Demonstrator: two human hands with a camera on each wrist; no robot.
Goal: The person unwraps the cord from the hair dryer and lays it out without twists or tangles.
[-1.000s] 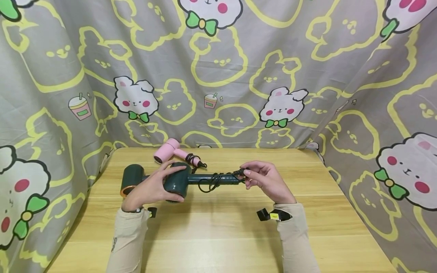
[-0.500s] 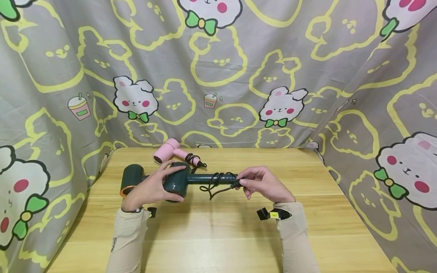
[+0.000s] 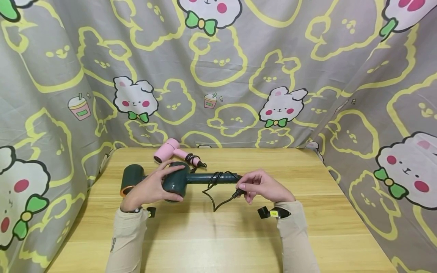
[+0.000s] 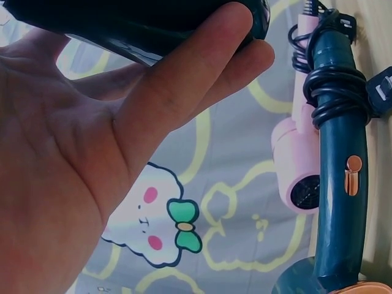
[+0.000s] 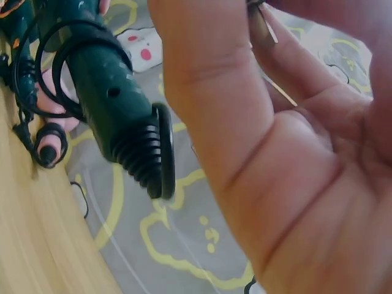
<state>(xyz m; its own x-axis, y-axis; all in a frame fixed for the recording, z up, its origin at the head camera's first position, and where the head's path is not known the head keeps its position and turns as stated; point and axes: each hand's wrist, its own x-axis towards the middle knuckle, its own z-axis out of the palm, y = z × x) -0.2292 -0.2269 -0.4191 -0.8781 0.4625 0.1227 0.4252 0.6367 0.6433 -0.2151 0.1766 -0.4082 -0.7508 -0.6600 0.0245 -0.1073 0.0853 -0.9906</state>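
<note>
A dark green hair dryer (image 3: 175, 182) is held above the table by the left hand (image 3: 150, 188), whose thumb and fingers grip round its barrel. Its handle (image 3: 205, 178) points right, with black cord looped round it. The right hand (image 3: 263, 186) pinches the cord's plug end (image 3: 238, 193) just below the handle's tip, and a length of cord (image 3: 214, 206) hangs in a loop between. In the right wrist view the handle (image 5: 104, 92) shows its ribbed black cord outlet (image 5: 144, 156); what the fingertips pinch is mostly out of that view.
A second dark green dryer (image 3: 132, 176) lies at the left, partly behind the left hand, its handle (image 4: 340, 147) wound with black cord in the left wrist view. Behind, a pink hair dryer (image 3: 166, 150) rests near the table's back edge. Patterned curtains surround the wooden table (image 3: 218, 242).
The right hand has moved down slightly with the plug end, drawing it away from the handle. The hanging cord loop is longer and lower. The left hand has hardly moved.
</note>
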